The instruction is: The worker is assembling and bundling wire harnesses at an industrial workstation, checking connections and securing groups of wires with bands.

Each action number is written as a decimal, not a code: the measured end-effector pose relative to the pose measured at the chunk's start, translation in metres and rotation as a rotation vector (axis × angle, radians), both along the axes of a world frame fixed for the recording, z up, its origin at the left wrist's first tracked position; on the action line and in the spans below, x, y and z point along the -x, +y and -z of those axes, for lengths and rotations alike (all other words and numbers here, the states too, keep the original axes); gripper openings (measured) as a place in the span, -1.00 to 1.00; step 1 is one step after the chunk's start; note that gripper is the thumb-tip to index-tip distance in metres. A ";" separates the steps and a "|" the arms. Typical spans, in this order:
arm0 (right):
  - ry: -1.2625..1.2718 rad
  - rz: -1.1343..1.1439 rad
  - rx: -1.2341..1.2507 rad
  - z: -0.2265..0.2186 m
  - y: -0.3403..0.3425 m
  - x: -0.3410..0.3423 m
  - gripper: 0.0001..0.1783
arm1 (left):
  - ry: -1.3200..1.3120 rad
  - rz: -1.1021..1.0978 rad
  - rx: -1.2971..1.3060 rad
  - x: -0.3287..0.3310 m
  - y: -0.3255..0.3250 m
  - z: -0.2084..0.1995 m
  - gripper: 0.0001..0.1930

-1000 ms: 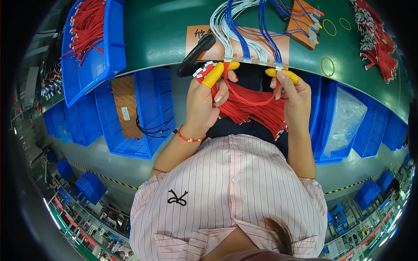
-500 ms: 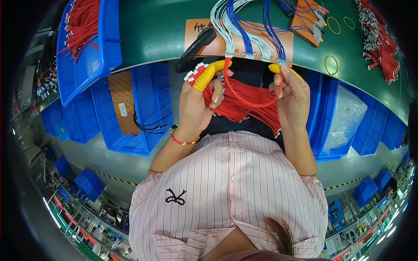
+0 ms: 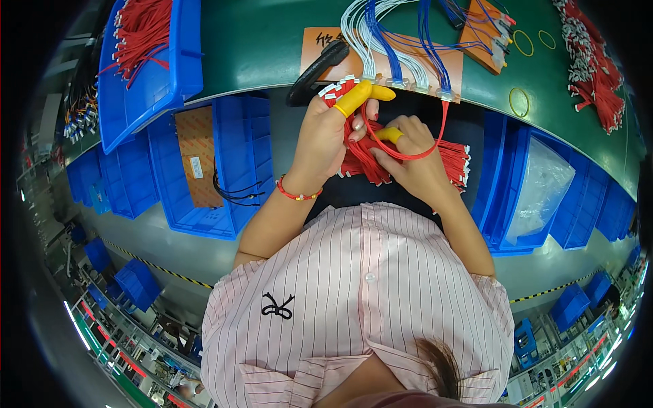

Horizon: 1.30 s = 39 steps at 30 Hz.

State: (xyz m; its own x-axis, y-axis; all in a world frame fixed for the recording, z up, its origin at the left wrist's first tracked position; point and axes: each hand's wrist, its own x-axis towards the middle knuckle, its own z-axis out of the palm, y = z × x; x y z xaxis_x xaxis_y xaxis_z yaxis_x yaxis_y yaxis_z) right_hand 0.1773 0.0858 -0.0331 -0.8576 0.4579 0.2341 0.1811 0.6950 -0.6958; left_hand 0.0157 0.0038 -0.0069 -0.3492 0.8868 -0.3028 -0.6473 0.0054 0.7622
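My left hand (image 3: 330, 132), with yellow finger covers, is closed round a bundle of red cables (image 3: 347, 146) whose white connectors (image 3: 333, 90) stick out above the fingers. Its covered fingertip lies just below the white-wire connector at the bench edge, hiding part of it. One looped red cable (image 3: 445, 129) hangs from the right-hand socket (image 3: 444, 96) and runs back up beside my left fingers; that end is hidden. Below the sockets, my right hand (image 3: 415, 160) has its fingers curled into the red cables over my lap, fingertips partly covered.
An orange board (image 3: 320, 64) on the green bench (image 3: 258, 41) carries sockets with white and blue wires. A black-handled tool (image 3: 320, 71) lies on its left. Blue bins (image 3: 183, 61) of red cables and an open drawer-like blue bin (image 3: 235, 136) stand left. Red cables (image 3: 592, 81) lie far right.
My right hand has left the right-hand socket and moved down and left into the red cables. My left hand has shifted slightly right and up, still holding its bundle.
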 end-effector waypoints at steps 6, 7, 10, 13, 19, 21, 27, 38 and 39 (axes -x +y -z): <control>0.077 0.041 0.151 0.009 0.003 -0.003 -0.85 | -0.079 -0.024 -0.086 -0.006 -0.001 0.004 -0.76; 0.095 0.078 0.238 0.008 0.004 -0.004 -0.84 | -0.134 -0.006 -0.133 -0.007 -0.003 0.004 -0.77; 0.143 0.183 0.539 0.002 0.006 -0.010 -0.87 | -0.502 0.137 -0.072 -0.016 -0.022 -0.018 -0.74; 0.063 0.294 0.827 -0.007 0.006 -0.016 -0.90 | -0.670 0.247 -0.032 -0.026 -0.039 -0.009 -0.71; 0.207 0.252 0.637 -0.027 0.007 -0.016 -0.91 | -0.469 0.176 0.055 -0.035 -0.047 -0.009 -0.79; 0.231 0.220 0.510 -0.033 0.005 -0.013 -0.90 | -0.385 0.095 0.020 -0.036 -0.041 -0.009 -0.66; 0.240 0.156 0.189 -0.037 -0.003 -0.001 -0.84 | -0.109 0.047 0.023 -0.041 -0.023 -0.011 -0.64; -0.121 0.162 1.070 -0.049 0.045 -0.061 -0.81 | -0.015 -0.140 0.074 -0.020 -0.008 0.003 -0.78; -0.138 0.231 1.105 -0.052 0.051 -0.067 -0.82 | 0.002 -0.132 0.082 -0.018 -0.008 0.004 -0.78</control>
